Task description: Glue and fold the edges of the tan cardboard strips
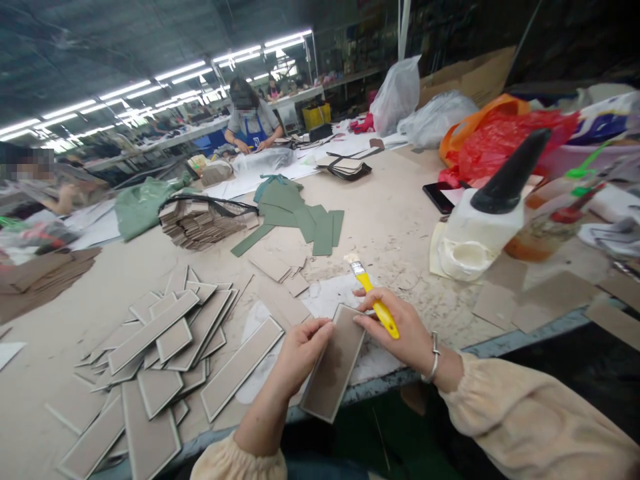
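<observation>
Between my two hands, tilted over the table's front edge, is a long brown leather-like panel with a pale edge and a darker patch on its face. My left hand pinches the panel's left side near the top. My right hand keeps a yellow-handled paintbrush between thumb and fingers, bristles pointing away, while its fingertips touch the panel's upper right edge. A similar edged panel lies just left of my left hand. Further left is a loose heap of such panels. A pale stained sheet lies under my hands.
Green strips and a strapped bundle of brown pieces lie further back. On the right stand a white glue bottle with a black nozzle and smaller bottles, near a phone. A co-worker works across the table.
</observation>
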